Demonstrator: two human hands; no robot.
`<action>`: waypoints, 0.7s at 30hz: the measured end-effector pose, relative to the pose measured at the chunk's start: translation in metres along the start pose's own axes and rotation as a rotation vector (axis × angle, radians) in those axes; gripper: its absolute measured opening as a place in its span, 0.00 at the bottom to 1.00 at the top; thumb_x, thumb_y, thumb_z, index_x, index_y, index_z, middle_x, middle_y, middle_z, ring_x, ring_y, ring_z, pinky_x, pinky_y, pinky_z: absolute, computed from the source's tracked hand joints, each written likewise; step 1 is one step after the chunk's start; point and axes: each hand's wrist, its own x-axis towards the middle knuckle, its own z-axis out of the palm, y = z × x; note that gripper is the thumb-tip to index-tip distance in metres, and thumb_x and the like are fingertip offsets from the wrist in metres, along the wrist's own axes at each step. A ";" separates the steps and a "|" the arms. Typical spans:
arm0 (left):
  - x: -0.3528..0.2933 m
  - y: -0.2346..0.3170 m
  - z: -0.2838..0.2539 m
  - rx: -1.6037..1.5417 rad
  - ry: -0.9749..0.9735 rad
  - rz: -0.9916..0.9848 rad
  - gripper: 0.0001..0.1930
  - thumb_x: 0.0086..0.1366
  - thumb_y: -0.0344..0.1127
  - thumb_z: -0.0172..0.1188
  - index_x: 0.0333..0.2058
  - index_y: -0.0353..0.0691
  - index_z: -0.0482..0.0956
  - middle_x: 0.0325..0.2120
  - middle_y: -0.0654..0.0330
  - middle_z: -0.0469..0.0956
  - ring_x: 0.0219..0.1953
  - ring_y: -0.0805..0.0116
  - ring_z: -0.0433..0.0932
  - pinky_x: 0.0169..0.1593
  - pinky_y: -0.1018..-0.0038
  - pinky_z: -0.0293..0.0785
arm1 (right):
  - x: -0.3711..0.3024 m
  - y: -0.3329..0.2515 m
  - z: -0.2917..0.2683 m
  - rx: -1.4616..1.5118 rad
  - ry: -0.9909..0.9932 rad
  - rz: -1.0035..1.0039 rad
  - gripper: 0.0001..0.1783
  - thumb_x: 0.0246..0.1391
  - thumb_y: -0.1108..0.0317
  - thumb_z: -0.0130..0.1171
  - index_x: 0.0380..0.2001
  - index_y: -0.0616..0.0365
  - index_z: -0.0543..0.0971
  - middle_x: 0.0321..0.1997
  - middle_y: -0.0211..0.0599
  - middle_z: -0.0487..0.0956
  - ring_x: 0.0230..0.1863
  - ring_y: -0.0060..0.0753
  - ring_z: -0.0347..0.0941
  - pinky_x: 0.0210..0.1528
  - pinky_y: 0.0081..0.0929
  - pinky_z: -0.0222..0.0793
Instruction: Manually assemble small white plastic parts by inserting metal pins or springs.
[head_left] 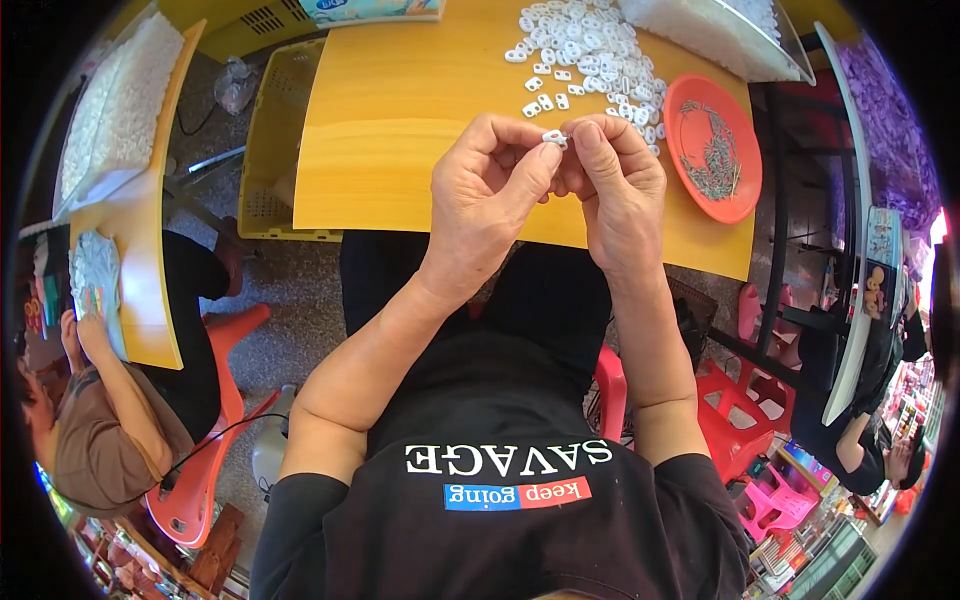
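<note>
In front of me, above the table's near edge, my left hand (485, 195) pinches a small white plastic piece with holes (553, 138) between thumb and fingers. Close against it is my right hand (622, 190), its thumb and fingers pressed together at the piece's right side. Whatever lies between those right fingertips is too small to make out. Beyond my hands lies a heap of similar white oval pieces (590, 45), several of them spread loose toward me. An orange-red plate (742, 200) to their right carries a scatter of thin metal pins (712, 160).
The yellow table (380, 140) has a white bin (715, 35) at the far right and a soft package (372, 10) at the back. A yellow crate (268, 185) stands left of it. Farther left, a person (120, 425) sits at another table. Red stools (735, 410) stand at right.
</note>
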 end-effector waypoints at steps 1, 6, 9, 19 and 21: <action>0.000 0.000 0.000 0.004 -0.001 0.000 0.04 0.67 0.26 0.57 0.37 0.34 0.73 0.29 0.61 0.79 0.31 0.77 0.78 0.37 0.80 0.74 | 0.000 0.000 0.000 -0.017 0.000 -0.006 0.09 0.62 0.67 0.59 0.39 0.63 0.78 0.32 0.30 0.79 0.26 0.16 0.70 0.31 0.15 0.68; -0.001 0.001 0.001 0.003 -0.003 -0.005 0.04 0.67 0.26 0.57 0.37 0.34 0.73 0.29 0.60 0.79 0.32 0.77 0.79 0.39 0.80 0.76 | -0.002 0.000 0.002 -0.115 0.013 -0.056 0.09 0.62 0.68 0.59 0.39 0.64 0.78 0.32 0.29 0.78 0.27 0.15 0.69 0.32 0.15 0.68; -0.001 0.001 0.001 0.023 -0.007 -0.009 0.04 0.67 0.26 0.57 0.38 0.33 0.72 0.30 0.60 0.80 0.33 0.76 0.79 0.39 0.80 0.76 | -0.002 -0.003 0.002 -0.154 -0.004 -0.083 0.09 0.62 0.68 0.59 0.38 0.64 0.77 0.31 0.29 0.78 0.27 0.15 0.69 0.31 0.15 0.68; -0.001 0.001 0.002 0.096 0.006 -0.052 0.05 0.67 0.28 0.58 0.36 0.31 0.74 0.29 0.59 0.80 0.31 0.76 0.79 0.38 0.80 0.76 | 0.000 -0.004 -0.001 -0.296 -0.016 -0.181 0.06 0.60 0.71 0.60 0.34 0.65 0.78 0.29 0.29 0.78 0.27 0.15 0.71 0.30 0.15 0.69; 0.000 -0.004 0.001 0.120 0.022 -0.056 0.05 0.67 0.28 0.58 0.35 0.31 0.74 0.28 0.60 0.80 0.31 0.77 0.79 0.38 0.80 0.76 | 0.000 0.002 0.000 -0.276 0.004 -0.181 0.06 0.60 0.72 0.60 0.34 0.65 0.78 0.29 0.29 0.78 0.27 0.15 0.71 0.30 0.15 0.69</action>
